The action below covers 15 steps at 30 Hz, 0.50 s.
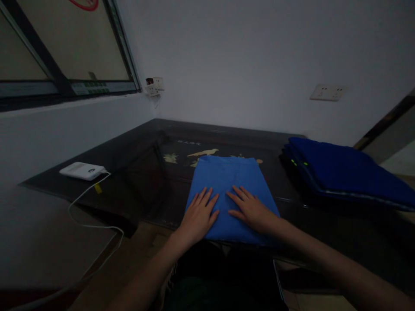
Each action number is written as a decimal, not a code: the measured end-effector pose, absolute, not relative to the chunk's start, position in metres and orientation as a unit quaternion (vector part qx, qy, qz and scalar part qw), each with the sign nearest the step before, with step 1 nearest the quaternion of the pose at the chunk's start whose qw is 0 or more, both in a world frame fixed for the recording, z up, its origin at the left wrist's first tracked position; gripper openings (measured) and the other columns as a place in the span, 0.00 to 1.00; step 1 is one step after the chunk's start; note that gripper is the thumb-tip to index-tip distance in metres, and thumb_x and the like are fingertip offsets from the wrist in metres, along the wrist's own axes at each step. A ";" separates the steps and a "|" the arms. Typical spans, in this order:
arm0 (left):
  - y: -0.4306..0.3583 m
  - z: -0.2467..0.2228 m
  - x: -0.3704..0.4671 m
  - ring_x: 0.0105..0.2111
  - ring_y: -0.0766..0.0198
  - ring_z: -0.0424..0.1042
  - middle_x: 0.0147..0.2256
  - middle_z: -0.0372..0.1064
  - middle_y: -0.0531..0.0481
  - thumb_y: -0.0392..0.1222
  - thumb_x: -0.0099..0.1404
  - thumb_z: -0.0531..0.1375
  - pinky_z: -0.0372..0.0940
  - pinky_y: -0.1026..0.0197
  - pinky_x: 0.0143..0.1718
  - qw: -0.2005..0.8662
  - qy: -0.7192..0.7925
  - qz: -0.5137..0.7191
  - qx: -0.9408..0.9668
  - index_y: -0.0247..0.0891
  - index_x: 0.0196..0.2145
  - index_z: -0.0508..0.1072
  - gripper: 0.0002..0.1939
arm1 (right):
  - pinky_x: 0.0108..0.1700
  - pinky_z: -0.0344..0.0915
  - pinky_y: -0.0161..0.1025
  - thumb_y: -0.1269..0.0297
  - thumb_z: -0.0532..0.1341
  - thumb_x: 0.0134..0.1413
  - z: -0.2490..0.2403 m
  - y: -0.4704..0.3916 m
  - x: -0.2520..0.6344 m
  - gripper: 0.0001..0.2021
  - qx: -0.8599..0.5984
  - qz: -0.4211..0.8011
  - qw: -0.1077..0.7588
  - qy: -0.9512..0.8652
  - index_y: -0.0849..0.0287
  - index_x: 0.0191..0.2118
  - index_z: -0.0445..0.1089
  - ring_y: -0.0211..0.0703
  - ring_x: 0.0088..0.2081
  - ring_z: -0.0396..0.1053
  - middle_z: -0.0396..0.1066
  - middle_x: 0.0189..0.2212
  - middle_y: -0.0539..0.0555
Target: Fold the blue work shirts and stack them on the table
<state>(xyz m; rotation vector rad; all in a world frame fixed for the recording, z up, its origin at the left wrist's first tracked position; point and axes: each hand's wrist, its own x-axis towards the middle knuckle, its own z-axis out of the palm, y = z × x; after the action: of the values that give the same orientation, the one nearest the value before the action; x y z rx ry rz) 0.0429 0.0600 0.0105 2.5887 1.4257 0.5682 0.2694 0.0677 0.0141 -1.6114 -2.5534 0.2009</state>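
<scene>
A light blue flat packet or folded sheet (227, 177) lies on the dark glossy table (129, 151), close to its front edge. My left hand (199, 216) rests flat on the left half of it, fingers spread. On the right half lies my right hand (251, 211), palm down with its fingers apart. Neither hand grips anything, and a gap of blue surface shows between them.
Dark blue folded cloths (350, 172) are stacked at the table's right side. A white power bank (82, 171) sits at the left edge, its white cable (97, 225) hanging down. Wall sockets (327, 92) and a window (74, 43) are beyond.
</scene>
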 end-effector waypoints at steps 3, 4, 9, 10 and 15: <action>0.061 -0.005 0.045 0.66 0.52 0.46 0.66 0.46 0.45 0.52 0.70 0.50 0.47 0.44 0.64 0.036 0.478 0.128 0.868 0.49 0.65 0.54 0.27 | 0.61 0.47 0.66 0.47 0.50 0.62 -0.001 0.036 0.295 0.29 -0.557 0.045 0.050 -0.828 0.46 0.66 0.50 0.59 0.67 0.43 0.45 0.67 0.55; 0.060 -0.007 0.043 0.66 0.52 0.45 0.67 0.44 0.45 0.54 0.70 0.49 0.46 0.43 0.64 0.030 0.481 0.122 0.868 0.51 0.65 0.52 0.28 | 0.63 0.45 0.64 0.48 0.49 0.63 -0.005 0.030 0.303 0.28 -0.564 0.036 0.063 -0.823 0.46 0.67 0.49 0.56 0.67 0.42 0.45 0.67 0.54; 0.055 0.003 0.034 0.66 0.49 0.43 0.67 0.43 0.44 0.57 0.69 0.49 0.43 0.42 0.64 0.065 0.476 0.095 0.872 0.50 0.65 0.53 0.29 | 0.65 0.38 0.62 0.53 0.49 0.63 -0.011 0.011 0.327 0.27 -0.624 0.054 0.104 -0.772 0.41 0.66 0.48 0.49 0.68 0.41 0.44 0.67 0.49; 0.057 0.007 0.032 0.66 0.48 0.44 0.67 0.44 0.43 0.58 0.68 0.50 0.44 0.42 0.63 0.081 0.472 0.091 0.873 0.49 0.64 0.55 0.30 | 0.66 0.37 0.62 0.53 0.51 0.62 -0.010 0.008 0.329 0.27 -0.633 0.060 0.103 -0.765 0.40 0.66 0.50 0.49 0.68 0.41 0.45 0.67 0.49; 0.106 0.029 0.031 0.57 0.50 0.63 0.58 0.62 0.42 0.58 0.67 0.51 0.56 0.49 0.58 0.123 0.456 0.126 0.873 0.45 0.61 0.63 0.28 | 0.63 0.42 0.65 0.55 0.55 0.58 0.015 0.012 0.333 0.20 -0.638 0.060 0.106 -0.760 0.47 0.56 0.68 0.57 0.62 0.55 0.63 0.59 0.57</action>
<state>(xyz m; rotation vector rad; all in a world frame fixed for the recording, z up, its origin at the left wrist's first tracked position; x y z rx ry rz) 0.0312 0.1063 0.0289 2.5450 1.3288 0.3664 0.3332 0.0117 0.0150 -1.8803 -2.2400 0.1754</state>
